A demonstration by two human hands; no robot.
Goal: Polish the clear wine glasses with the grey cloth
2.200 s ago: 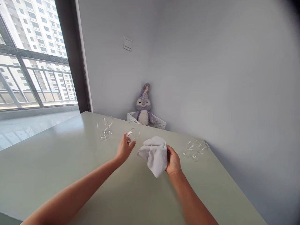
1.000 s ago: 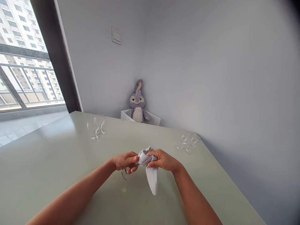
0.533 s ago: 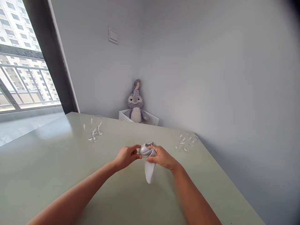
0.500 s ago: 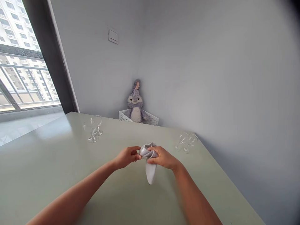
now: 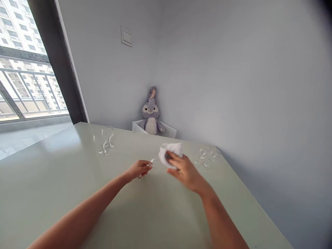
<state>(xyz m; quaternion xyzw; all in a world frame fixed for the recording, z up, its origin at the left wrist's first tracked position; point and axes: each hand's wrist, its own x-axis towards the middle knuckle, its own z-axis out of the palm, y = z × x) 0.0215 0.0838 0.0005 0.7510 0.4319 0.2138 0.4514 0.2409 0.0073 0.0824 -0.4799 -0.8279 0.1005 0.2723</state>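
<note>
In the middle of the table, my left hand is closed around a small stemmed wine glass. The glass lies tilted, its clear bowl pointing away to the right and its foot showing just below my fingers. To the right, apart from the glass, my right hand holds up a white cloth. This hand is slightly smeared by motion, its fingers spread against the cloth, with a dark patch between them that I cannot make out.
Two clear stemmed glasses, a front one and one behind it, stand on the left of the pale green table. Two more glasses stand near its right edge. Beyond the far edge, a plush rabbit sits in a white perforated basket.
The cloth has come off the glass, moving up and right with my right hand, and is now bunched higher. My left hand keeps the glass, now bare and slightly further left.
</note>
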